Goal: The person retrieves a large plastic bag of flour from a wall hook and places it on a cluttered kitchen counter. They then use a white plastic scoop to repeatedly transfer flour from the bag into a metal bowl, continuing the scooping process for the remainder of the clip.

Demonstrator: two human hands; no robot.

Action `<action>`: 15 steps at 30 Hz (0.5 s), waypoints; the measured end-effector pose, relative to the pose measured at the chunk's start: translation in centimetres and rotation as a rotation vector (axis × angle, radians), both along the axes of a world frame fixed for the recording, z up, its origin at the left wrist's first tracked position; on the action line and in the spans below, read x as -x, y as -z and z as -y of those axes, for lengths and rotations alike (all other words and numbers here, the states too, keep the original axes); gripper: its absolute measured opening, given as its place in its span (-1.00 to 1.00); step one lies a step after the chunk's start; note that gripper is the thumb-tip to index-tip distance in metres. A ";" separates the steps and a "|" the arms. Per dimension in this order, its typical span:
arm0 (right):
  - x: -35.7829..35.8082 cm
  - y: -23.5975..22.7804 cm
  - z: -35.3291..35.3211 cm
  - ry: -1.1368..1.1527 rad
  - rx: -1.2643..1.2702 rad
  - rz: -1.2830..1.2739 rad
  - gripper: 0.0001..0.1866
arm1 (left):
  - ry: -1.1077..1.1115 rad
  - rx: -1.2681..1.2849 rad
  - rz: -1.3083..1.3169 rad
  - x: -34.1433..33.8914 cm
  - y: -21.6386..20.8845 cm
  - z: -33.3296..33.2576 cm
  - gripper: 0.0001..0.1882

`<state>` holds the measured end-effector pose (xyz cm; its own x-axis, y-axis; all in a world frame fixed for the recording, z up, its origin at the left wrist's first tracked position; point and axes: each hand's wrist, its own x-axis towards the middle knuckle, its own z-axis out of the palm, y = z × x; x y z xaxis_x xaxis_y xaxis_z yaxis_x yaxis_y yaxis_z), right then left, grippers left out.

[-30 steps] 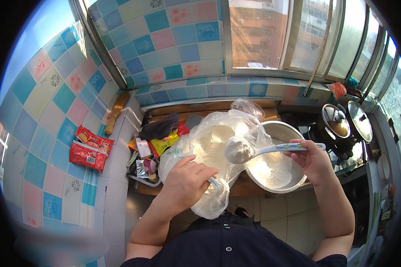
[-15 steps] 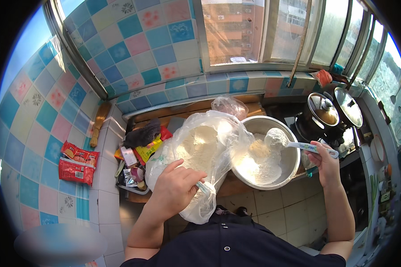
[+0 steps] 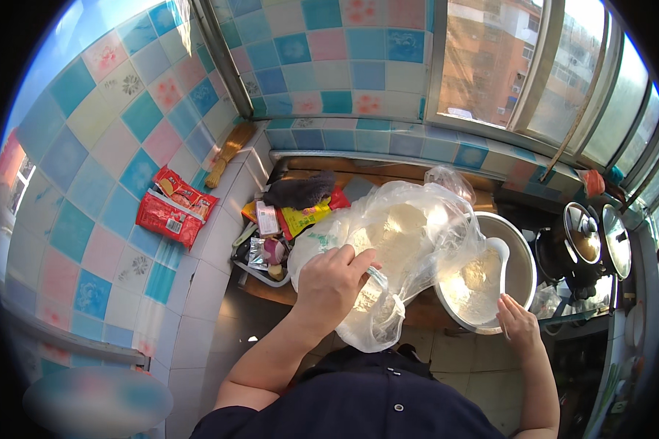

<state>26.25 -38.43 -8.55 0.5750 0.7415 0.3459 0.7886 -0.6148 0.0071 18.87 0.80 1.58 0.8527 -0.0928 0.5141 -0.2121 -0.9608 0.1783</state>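
Crinkled translucent plastic bag (image 3: 458, 233), smooth metal bowl (image 3: 522, 272), glossy spoon (image 3: 503, 262)

The right hand (image 3: 518, 320) covers part of the spoon handle (image 3: 503, 278); near left, a blurred oval (image 3: 99, 402); the near edge crops the shirt (image 3: 359, 399)!

The 2 bare forearms (image 3: 272, 360) are held apart; the bare left hand (image 3: 335, 284) is curled, back uppermost, and the bare right hand (image 3: 520, 323) is closed, pointed forward.
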 end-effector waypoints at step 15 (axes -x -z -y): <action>3.3 -8.1 -1.2 0.337 -1.533 -0.705 -0.63 | 0.275 1.322 -0.228 3.6 -0.4 -2.8 -0.73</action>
<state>22.94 -37.22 -0.49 0.9640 -0.1744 0.2005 0.2264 0.1441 -0.9633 15.26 3.63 2.02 0.9637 0.1741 0.2026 -0.2091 0.0199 0.9777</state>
